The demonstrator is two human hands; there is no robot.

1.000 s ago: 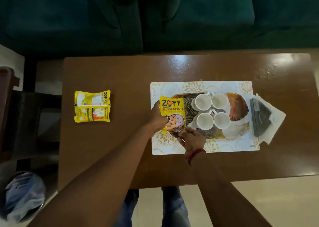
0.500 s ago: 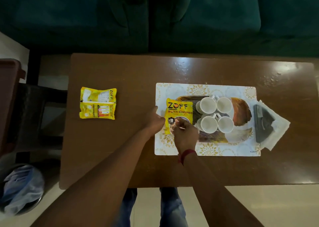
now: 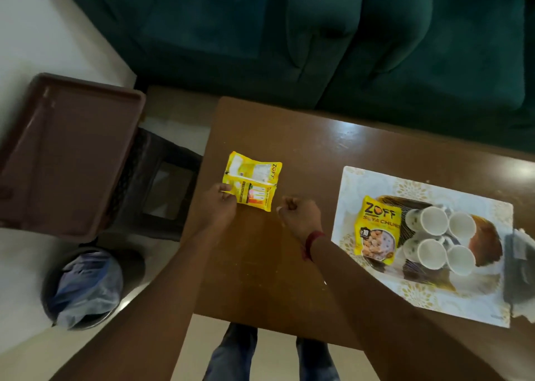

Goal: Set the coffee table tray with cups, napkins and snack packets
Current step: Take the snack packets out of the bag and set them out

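While the left hand (image 3: pixel 220 204) pinches the near corner of the 2 joined yellow foil snack packets (image 3: pixel 251 182) on the brown wooden worktop (image 3: pixel 260 265), the loosely curled, empty right hand (image 3: pixel 299 217) should steady their free edge before carrying them to the patterned tray (image 3: pixel 417 294).

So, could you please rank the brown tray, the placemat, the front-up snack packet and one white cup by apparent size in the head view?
1. Brown tray, though it sits nearer the camera.
2. Placemat.
3. Snack packet.
4. White cup.

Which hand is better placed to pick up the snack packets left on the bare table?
Left. The left hand already touches the yellow packets' near edge, while the right hand, loosely curled and empty, sits beside them.
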